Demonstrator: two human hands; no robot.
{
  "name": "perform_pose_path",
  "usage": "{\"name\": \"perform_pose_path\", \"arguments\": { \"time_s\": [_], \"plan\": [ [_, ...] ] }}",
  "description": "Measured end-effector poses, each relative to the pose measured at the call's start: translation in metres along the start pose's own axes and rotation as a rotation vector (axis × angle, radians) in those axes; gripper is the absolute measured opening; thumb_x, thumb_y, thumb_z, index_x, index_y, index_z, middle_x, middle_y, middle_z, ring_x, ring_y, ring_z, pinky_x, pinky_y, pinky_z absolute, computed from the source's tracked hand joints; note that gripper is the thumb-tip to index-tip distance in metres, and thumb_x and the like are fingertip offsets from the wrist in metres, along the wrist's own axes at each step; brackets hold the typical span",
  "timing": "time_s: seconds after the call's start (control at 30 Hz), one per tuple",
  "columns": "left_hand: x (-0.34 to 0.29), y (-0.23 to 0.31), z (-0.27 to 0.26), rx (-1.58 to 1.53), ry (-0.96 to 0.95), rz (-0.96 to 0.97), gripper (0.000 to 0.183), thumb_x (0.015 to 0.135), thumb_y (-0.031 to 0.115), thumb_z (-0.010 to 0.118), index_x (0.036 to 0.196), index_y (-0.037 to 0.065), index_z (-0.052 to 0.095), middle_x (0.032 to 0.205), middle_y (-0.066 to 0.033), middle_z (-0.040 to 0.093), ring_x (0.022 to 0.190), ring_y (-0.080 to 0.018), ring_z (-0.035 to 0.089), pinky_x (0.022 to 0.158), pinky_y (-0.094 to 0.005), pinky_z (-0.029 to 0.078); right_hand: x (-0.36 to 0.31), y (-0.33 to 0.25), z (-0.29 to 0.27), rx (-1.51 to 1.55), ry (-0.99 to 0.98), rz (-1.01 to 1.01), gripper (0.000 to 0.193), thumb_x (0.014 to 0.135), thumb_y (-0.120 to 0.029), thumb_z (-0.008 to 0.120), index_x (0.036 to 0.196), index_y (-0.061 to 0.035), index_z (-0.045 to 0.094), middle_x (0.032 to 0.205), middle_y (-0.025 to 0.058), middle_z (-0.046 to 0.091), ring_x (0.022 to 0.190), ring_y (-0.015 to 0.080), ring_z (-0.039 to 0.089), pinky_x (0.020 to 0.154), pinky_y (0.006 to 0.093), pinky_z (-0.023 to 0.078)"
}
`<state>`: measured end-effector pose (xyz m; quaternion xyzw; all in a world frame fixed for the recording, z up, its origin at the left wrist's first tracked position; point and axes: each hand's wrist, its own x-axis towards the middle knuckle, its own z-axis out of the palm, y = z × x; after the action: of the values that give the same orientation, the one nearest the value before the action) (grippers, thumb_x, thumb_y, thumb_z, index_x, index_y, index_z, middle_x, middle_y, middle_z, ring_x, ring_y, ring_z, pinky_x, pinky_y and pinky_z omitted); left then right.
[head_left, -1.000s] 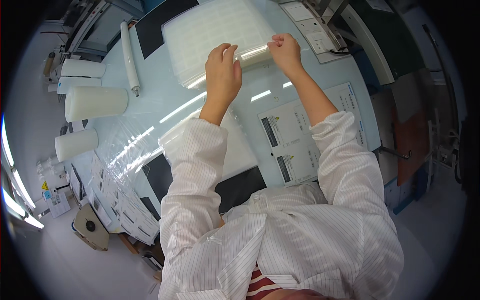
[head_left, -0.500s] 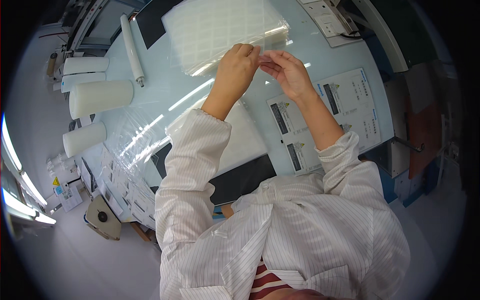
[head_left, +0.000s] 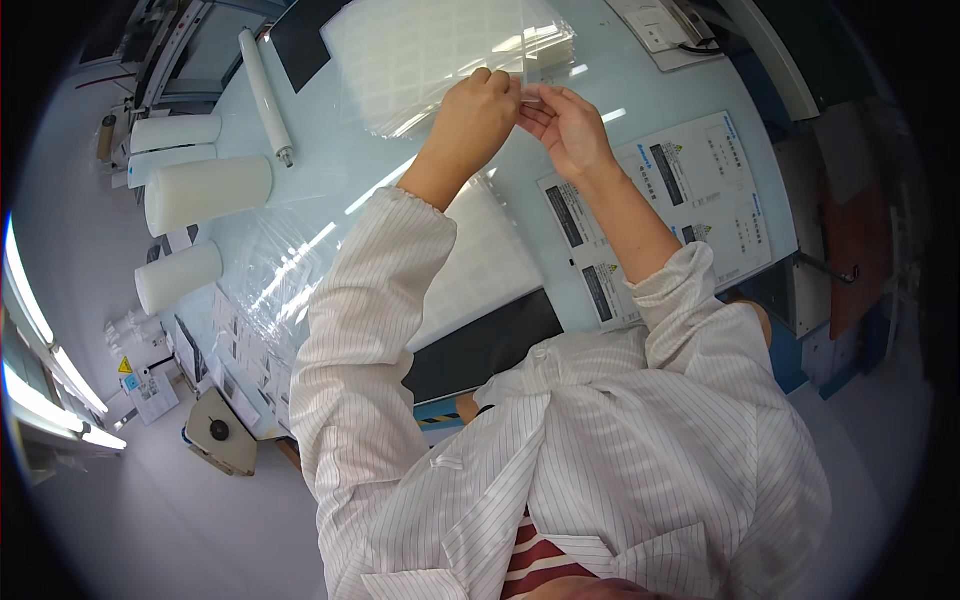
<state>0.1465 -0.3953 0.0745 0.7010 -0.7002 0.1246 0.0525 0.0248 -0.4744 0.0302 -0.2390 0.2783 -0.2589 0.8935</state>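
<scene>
My left hand (head_left: pixel 478 118) and my right hand (head_left: pixel 568 130) meet over the front edge of a stack of clear plastic sheets (head_left: pixel 440 45). Both pinch a piece of clear plastic film (head_left: pixel 530 68) between their fingertips. The back of my left hand hides most of its fingers. On the right hand, the thumb and forefinger close on the film while the other fingers curl loosely. Below my left wrist, a pale translucent sheet (head_left: pixel 480 265) with a faint grid lies on a black mat (head_left: pixel 485 350).
White printed sheets (head_left: pixel 690 200) lie at the right of the pale blue table. On the left are a metal-ended roller (head_left: pixel 265 100), several white rolls (head_left: pixel 210 195) and crumpled clear film (head_left: pixel 285 255). A panel with sockets (head_left: pixel 655 30) stands at the far right.
Both hands have moved slightly away from me, still together at the film. A strip of film now stands out more plainly above the fingertips. The view has shifted a little.
</scene>
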Motion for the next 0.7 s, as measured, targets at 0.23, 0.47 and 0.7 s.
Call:
{"name": "perform_pose_path", "arguments": {
  "time_s": [0.23, 0.47, 0.7],
  "plan": [
    [0.003, 0.003, -0.004, 0.076, -0.098, 0.020, 0.023, 0.072, 0.004, 0.063, 0.095, 0.004, 0.062, 0.077, -0.0040, 0.061, 0.078, -0.0205, 0.061, 0.063, -0.0316, 0.053, -0.007, 0.000, 0.009, -0.071, 0.054, -0.041, 0.021, 0.098, -0.011, 0.045, 0.104, 0.0056, 0.057, 0.101, 0.0150, 0.062, 0.092, 0.0218, 0.062, 0.087, 0.0345, 0.052],
    [0.000, 0.003, 0.000, -0.028, 0.046, -0.012, 0.015, 0.072, 0.003, 0.063, 0.086, 0.006, 0.063, 0.080, -0.0046, 0.061, 0.080, -0.0222, 0.060, 0.064, -0.0334, 0.052, -0.006, 0.007, 0.011, -0.086, 0.059, -0.088, 0.015, 0.096, -0.007, 0.045, 0.102, 0.0059, 0.049, 0.101, 0.0175, 0.061, 0.090, 0.0254, 0.064, 0.086, 0.0370, 0.055],
    [-0.002, 0.000, -0.004, -0.186, 0.157, -0.062, 0.018, 0.070, 0.001, 0.064, 0.088, 0.006, 0.066, 0.083, -0.0046, 0.059, 0.081, -0.0226, 0.058, 0.066, -0.0337, 0.052, -0.007, 0.007, 0.016, -0.055, 0.066, -0.110, 0.024, 0.100, -0.012, 0.038, 0.108, 0.0059, 0.052, 0.105, 0.0165, 0.060, 0.097, 0.0240, 0.061, 0.092, 0.0371, 0.051]
  ]
}}
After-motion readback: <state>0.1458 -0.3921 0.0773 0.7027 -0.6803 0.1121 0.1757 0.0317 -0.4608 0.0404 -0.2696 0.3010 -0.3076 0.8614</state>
